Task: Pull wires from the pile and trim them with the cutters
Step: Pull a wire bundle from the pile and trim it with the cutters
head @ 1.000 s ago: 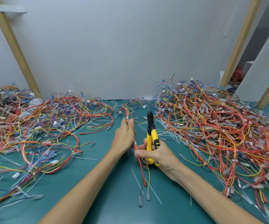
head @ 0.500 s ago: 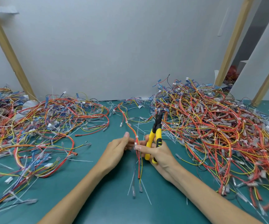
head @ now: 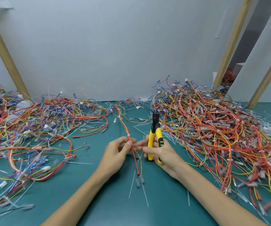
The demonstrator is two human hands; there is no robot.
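Note:
A thin bundle of red, orange and yellow wires runs from the back of the green table toward me, its free ends hanging below my hands. My left hand pinches this bundle just under a white cable tie. My right hand grips the yellow-handled cutters, held upright with the black jaws pointing away, just right of the bundle. Its fingertips reach toward the wires. A big tangled wire pile lies to the right, and another wire pile to the left.
Cut white cable-tie strips and clear connector ends lie scattered on the green table in front of me. A grey wall stands close behind the piles, with slanted wooden posts at left and right.
Both hands drew back toward me and lifted slightly. The left hand slid down the bundle to just below a cable tie. The cutters tilted upright again.

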